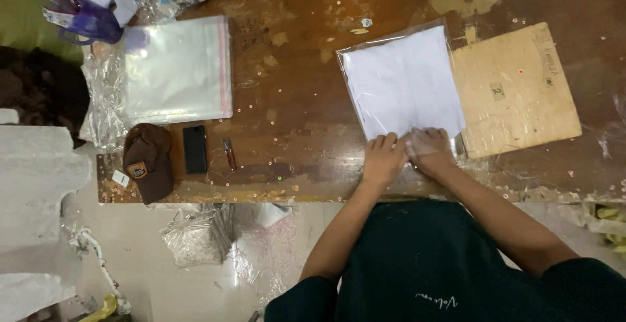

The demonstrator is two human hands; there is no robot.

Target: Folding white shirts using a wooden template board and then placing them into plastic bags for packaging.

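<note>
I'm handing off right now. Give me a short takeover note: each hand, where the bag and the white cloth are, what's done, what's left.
Left hand: flat on the near edge of the clear bag, fingers pressing down.
Right hand: beside it, on the same near edge, partly under or against the plastic; its grip cannot be made out.
White folded cloth: already inside the clear bag, lying on the wooden table, next to a cardboard sheet.
Stack of empty clear bags: far left, with a brown cap and a dark phone near it.
Done: cloth is in the bag. Left: the near, open end looks not yet sealed.
</note>
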